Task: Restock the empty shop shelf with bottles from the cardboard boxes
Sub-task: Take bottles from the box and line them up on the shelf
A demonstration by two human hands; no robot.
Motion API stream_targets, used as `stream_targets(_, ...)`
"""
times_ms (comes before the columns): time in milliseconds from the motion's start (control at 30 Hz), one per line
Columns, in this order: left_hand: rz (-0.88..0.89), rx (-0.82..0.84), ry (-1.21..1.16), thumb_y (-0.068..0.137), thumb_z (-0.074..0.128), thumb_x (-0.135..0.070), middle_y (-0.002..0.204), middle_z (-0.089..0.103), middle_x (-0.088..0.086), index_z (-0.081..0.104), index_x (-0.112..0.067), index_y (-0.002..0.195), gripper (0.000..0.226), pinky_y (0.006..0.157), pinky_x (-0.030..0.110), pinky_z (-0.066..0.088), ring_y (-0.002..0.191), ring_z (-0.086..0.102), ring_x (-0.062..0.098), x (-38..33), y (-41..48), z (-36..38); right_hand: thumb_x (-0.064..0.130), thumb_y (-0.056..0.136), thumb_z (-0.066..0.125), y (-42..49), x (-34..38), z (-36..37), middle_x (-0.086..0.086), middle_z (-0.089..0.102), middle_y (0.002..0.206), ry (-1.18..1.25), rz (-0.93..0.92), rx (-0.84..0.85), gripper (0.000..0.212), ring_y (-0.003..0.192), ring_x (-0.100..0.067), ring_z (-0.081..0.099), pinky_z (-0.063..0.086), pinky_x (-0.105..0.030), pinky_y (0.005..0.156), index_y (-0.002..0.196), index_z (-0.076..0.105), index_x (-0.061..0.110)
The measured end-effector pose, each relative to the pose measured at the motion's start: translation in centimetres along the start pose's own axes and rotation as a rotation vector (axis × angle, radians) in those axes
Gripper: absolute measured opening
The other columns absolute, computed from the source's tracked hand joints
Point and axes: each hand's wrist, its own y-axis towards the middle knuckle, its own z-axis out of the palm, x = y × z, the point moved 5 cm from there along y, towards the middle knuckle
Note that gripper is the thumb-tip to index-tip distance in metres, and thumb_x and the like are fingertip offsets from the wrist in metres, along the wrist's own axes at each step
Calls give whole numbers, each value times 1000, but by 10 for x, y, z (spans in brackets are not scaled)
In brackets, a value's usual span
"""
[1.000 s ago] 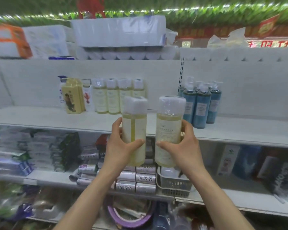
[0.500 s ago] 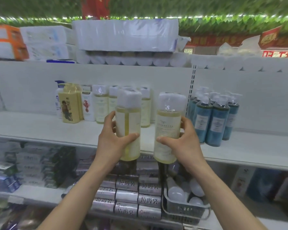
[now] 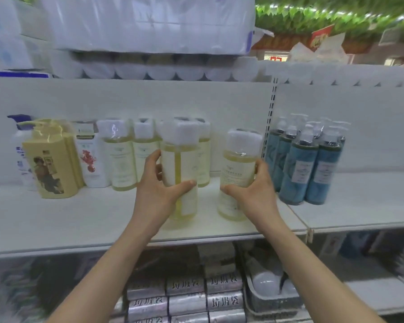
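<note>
Up at the white shelf [image 3: 79, 220], left hand [image 3: 159, 194] clasps the left bottle [image 3: 180, 164], right hand [image 3: 254, 194] the right bottle [image 3: 239, 159], toilet-roll packs [image 3: 149, 24] stacked overhead.

Label print on the left bottle [image 3: 180, 173] and right bottle [image 3: 239, 173] is too blurred to read. The left hand [image 3: 159, 194] hides its bottle's lower side, so the base possibly rests on the shelf [image 3: 79, 220]. Up top, toilet-roll packs [image 3: 149, 24] run off the edge.

Yellow bottles [image 3: 180, 164]: 2 held, one per hand, 3 more visible behind left hand [image 3: 154, 194]. Blue pump bottles [image 3: 297, 169] right of right hand [image 3: 254, 197]: at least 4.
</note>
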Motion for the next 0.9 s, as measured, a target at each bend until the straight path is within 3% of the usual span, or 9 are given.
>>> stream_targets(233, 5, 28, -40, 65, 98, -47, 127, 71, -14, 42, -50, 149, 101, 95, 42, 63, 115, 69, 6, 13, 5, 19, 38, 67, 99, -3, -9, 3, 12, 44, 143, 2, -25, 62, 108, 126, -1, 50, 47, -24, 102, 150, 31, 34)
stream_targets(367, 3, 27, -39, 55, 94, -60, 126, 70, -19, 42, -53, 149, 107, 91, 32, 62, 111, 68, -5, 14, -2, 24, 15, 85, 87, -2, -29, -5, 16, 49, 147, 183, 78, 337, 93, 111, 25, 56, 50, -3, 81, 151, 28, 43)
stream_targets(433, -1, 24, -28, 57, 95, -57, 129, 70, -18, 42, -52, 149, 107, 93, 34, 62, 115, 67, -2, 16, -5, 25, 13, 85, 87, 0, -35, -7, 19, 58, 142, 186, 116, 419, 89, 110, 23, 59, 56, -9, 88, 155, 36, 34)
stream_targets(500, -6, 12, -19, 58, 96, -54, 130, 70, -15, 43, -51, 149, 105, 95, 39, 63, 118, 67, 2, 18, -8, 26, 27, 76, 96, 4, -35, -6, 26, 61, 129, 113, 101, 387, 90, 106, 22, 60, 57, -12, 90, 147, 42, 36)
stream_targets(567, -16, -9, -20, 57, 96, -55, 128, 71, -15, 44, -50, 149, 106, 96, 42, 63, 117, 68, 3, 19, -10, 26, 43, 64, 100, 8, -29, 2, 24, 56, 126, 22, 65, 296, 99, 110, 14, 59, 54, -11, 87, 144, 41, 35)
stream_targets(667, -15, -37, -6, 56, 94, -56, 128, 71, -12, 43, -47, 150, 107, 97, 45, 62, 118, 69, 8, 19, -13, 25, 54, 59, 99, 14, -22, 20, 12, 37, 130, -118, 16, 181, 112, 125, -7, 41, 40, -27, 104, 146, 35, 27)
stream_targets(733, -13, -46, 9, 55, 94, -58, 126, 72, -11, 43, -48, 149, 107, 95, 42, 63, 115, 70, 6, 18, -14, 24, 52, 61, 97, 16, -21, 28, 11, 32, 131, -101, 14, 176, 114, 128, -9, 34, 36, -28, 108, 149, 30, 24)
stream_targets(800, -12, -59, 14, 55, 93, -60, 125, 71, -13, 43, -50, 148, 106, 92, 38, 63, 113, 70, 3, 16, -15, 20, 40, 68, 93, 18, -28, 31, 10, 39, 138, 84, 77, 253, 109, 133, -11, 42, 42, -30, 110, 153, 25, 27)
stream_targets(900, -8, -84, 11, 60, 96, -55, 125, 71, -15, 43, -51, 148, 103, 90, 33, 62, 111, 69, -1, 15, -13, 14, 22, 80, 85, 17, -41, 28, 20, 56, 129, 270, 188, 430, 91, 122, -6, 59, 52, -15, 82, 150, 28, 36)
